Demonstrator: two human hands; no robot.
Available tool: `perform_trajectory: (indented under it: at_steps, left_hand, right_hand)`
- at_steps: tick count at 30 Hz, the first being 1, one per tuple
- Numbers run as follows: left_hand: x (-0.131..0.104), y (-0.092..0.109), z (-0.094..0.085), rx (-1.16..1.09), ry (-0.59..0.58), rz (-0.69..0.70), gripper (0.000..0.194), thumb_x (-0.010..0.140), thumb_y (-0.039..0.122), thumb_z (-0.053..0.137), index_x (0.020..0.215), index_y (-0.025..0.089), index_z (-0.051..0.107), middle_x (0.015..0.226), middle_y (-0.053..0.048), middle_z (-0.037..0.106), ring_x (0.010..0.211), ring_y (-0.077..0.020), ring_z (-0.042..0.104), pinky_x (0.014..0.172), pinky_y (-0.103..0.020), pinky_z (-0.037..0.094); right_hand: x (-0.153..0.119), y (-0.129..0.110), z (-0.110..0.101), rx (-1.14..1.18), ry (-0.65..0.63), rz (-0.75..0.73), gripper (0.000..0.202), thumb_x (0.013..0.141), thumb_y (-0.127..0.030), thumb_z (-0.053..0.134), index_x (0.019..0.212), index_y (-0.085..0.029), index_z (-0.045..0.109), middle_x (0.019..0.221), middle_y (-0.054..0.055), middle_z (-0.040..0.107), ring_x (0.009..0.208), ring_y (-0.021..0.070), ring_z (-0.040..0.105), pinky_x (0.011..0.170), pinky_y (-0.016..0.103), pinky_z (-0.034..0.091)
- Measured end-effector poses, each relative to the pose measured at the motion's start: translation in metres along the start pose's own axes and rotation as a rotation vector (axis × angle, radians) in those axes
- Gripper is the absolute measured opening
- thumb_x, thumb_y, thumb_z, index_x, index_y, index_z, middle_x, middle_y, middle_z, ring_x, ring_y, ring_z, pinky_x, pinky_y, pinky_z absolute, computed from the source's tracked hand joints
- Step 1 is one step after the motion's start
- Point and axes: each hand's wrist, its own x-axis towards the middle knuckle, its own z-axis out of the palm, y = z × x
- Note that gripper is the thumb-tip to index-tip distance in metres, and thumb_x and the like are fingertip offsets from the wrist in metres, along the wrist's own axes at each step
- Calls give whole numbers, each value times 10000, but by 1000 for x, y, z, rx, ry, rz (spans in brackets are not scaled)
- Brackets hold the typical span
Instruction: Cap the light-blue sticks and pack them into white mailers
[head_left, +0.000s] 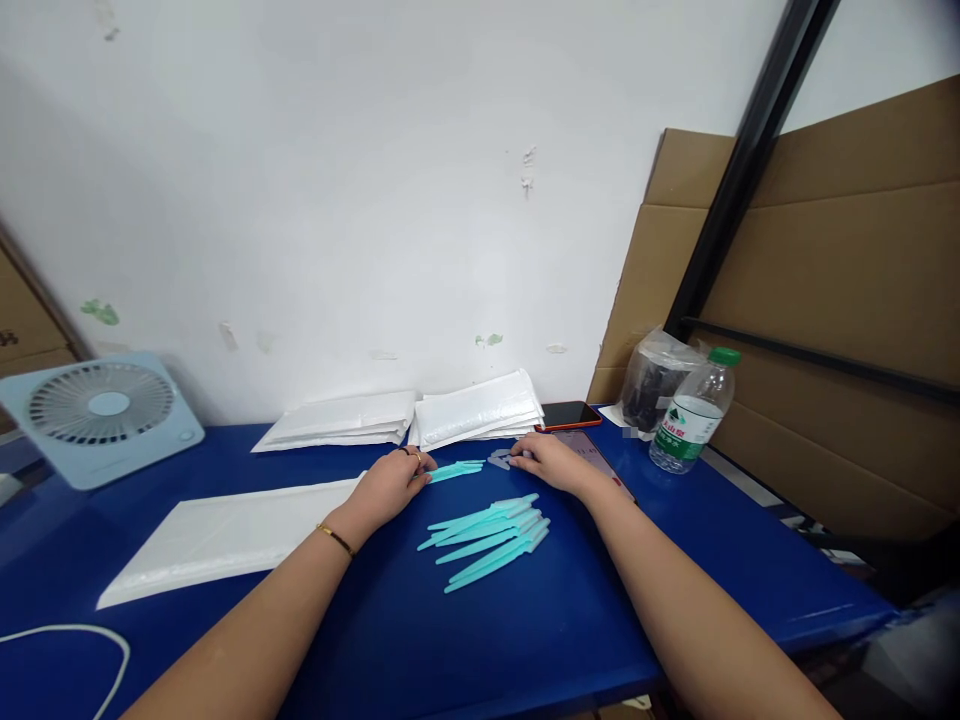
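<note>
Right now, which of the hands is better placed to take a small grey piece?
Probably the right hand: it is at the small grey pieces, while the left hand is at the farther turquoise sticks.

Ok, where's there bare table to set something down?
Two patches of table: the front, between the forearms, nearer than the fanned teal tools; and right, between the right forearm, the bottle and the table's right edge. Crowded: around the left hand and right hand; along the wall, packets and phones.
</note>
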Motion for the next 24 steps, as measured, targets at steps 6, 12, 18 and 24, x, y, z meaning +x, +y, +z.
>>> perform_trajectory:
  at_steps: [6,12,18,24]
  left_hand:
    - [-3,10,-2,-9,28,-33,243,793,355,456,928,225,611,899,-43,599,824,-181,540,702,-265,399]
    - [-9,41,0,-173,-110,17,306,763,483,489,824,219,630,797,-7,610,691,-133,542,579,-218,380]
    - [-7,42,5,-124,-143,14,213,780,363,479,730,213,622,654,12,603,584,-118,518,529,-220,334]
    - [-2,20,-3,22,6,-113,186,767,332,482,773,226,634,806,-18,640,732,-170,561,612,-245,369]
  right_hand:
    - [-8,-21,-9,170,-104,-56,264,748,-431,572,810,-185,647,833,37,566,740,145,515,644,240,392]
    - [-10,-38,-5,210,-316,-129,271,666,-432,653,770,-182,652,795,9,543,685,115,499,580,204,382]
    - [-6,-33,7,248,-187,-120,248,710,-417,619,746,-172,613,779,9,538,674,109,492,590,205,384]
    - [1,-19,6,144,133,38,206,700,-372,631,704,-167,621,782,26,569,671,121,494,597,226,370]
